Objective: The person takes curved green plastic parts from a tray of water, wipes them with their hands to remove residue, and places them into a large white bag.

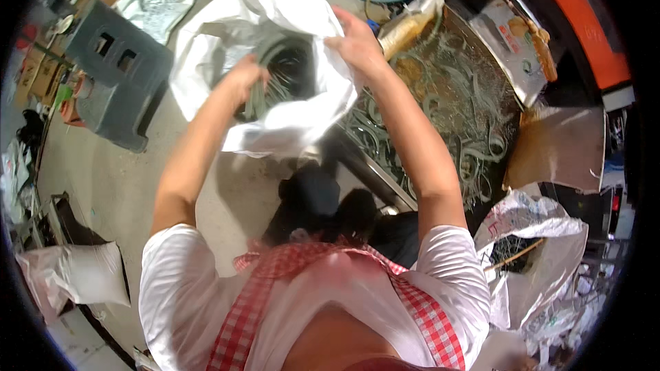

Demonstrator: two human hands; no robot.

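Observation:
A large white woven sack (302, 124) stands with its mouth wide in front of me. Grey-green flexible strips (278, 93) lie coiled inside it. My left hand (246, 81) reaches into the mouth, closed on a bundle of these strips; motion blurs its fingers a little. At the far right rim my right hand (354, 45) grips the sack's edge, thumb on the inner side. The sack's bottom and the lower part of its contents are hidden.
To the right, a wet metal tray (412, 196) holds many loose curled strips. A grey plastic step stool (130, 62) stands at left. Another white sack (509, 302) is at lower right, near a cardboard sheet (560, 148). An orange panel (584, 20) rises at far right.

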